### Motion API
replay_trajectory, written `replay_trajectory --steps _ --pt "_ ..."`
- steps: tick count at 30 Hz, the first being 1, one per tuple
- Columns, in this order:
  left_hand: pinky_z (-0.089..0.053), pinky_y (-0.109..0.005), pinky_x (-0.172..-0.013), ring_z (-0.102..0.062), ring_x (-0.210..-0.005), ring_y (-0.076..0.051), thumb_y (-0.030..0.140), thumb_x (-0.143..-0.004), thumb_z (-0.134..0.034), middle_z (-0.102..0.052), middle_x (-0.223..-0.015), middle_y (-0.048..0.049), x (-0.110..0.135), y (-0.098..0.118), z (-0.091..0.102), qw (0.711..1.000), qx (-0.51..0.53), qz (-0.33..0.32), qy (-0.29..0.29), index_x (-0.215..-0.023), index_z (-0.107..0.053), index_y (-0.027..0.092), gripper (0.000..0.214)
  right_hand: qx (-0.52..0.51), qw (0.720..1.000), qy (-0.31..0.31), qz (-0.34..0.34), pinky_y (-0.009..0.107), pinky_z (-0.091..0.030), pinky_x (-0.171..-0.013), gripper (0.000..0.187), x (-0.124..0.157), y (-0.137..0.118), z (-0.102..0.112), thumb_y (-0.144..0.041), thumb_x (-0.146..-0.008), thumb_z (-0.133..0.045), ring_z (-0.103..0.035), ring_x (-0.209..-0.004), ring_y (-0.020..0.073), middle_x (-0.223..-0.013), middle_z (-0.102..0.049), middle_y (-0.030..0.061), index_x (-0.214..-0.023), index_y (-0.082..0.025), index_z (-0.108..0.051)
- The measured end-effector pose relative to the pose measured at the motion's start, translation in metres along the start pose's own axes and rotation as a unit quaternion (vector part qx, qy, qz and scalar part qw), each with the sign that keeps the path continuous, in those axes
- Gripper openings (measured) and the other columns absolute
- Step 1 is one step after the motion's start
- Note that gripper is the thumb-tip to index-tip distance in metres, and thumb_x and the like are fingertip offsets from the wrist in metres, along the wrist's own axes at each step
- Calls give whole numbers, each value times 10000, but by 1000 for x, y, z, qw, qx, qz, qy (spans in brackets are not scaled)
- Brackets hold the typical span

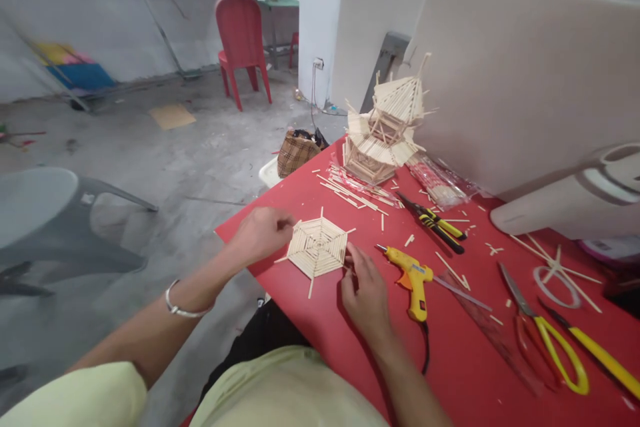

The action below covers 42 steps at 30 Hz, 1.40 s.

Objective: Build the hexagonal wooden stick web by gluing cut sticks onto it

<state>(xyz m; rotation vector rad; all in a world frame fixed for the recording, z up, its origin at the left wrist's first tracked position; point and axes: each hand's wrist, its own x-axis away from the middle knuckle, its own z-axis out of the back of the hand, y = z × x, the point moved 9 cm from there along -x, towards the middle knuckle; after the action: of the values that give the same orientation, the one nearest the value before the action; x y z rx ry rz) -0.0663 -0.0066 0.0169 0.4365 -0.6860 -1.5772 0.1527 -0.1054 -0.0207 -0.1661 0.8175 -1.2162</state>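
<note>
A hexagonal panel of thin wooden sticks (319, 248), built in rings like a web with spokes poking past its rim, lies flat on the red table. At its left edge is my left hand (261, 233), thumb and fingers pinched together; whatever is between them is too blurred to make out. My right hand (366, 290) is curled against the panel's right edge, fingertips gripping it there. Just right of that hand lies a yellow glue gun (413, 277) with a glue stick in its back. Farther off stands a tiered pagoda model of sticks (385, 127).
Loose sticks (353, 192) and a bag of sticks (437, 180) lie near the model. Pliers (440, 227), scissors (545, 330), a tape ring (555, 287) and a white tumbler (565, 197) are to the right. The red table's (280, 293) left edge runs beside my left forearm.
</note>
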Motion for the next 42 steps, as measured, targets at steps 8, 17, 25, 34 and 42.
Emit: replay_trajectory --steps 8,17,25,34,42 --pt "-422 -243 -584 -628 -644 -165 312 -705 -577 -719 -682 -3 65 -31 -21 994 29 105 13 -782 -768 178 246 -99 995 -13 24 356 -574 -888 462 7 -8 1 -93 -921 -456 -693 -954 192 -1094 -728 96 -1367 -174 -549" --pt "-427 -238 -536 -587 -548 -149 347 -633 -600 -674 -587 -2 91 -47 -37 968 176 156 82 -733 -737 162 251 -21 995 65 76 425 -502 -991 390 7 -25 21 -89 -895 -496 -644 -1085 235 -1165 -727 93 -1248 -172 -640" --pt "-421 -231 -539 -629 -565 -155 306 -708 -576 -705 -607 -7 94 -42 -42 976 99 152 119 -718 -735 184 200 64 997 36 29 330 -493 -840 254 12 -18 10 -199 -968 -507 -664 -908 209 -1000 -760 74 -1103 -160 -718" --pt "-405 -220 -513 -575 -463 -131 207 -727 -548 -602 -458 40 72 -41 -26 977 72 174 96 -706 -715 180 171 62 995 31 73 446 -455 -984 330 6 -27 11 -235 -964 -526 -585 -1139 270 -1234 -681 130 -1265 -180 -649" --pt "-403 -236 -575 -646 -650 -167 244 -733 -569 -717 -640 -22 49 -37 -25 985 13 136 103 -735 -766 162 214 99 993 -33 56 416 -450 -918 282 8 -25 -3 -304 -991 -526 -576 -1073 264 -1189 -683 115 -1206 -191 -671"
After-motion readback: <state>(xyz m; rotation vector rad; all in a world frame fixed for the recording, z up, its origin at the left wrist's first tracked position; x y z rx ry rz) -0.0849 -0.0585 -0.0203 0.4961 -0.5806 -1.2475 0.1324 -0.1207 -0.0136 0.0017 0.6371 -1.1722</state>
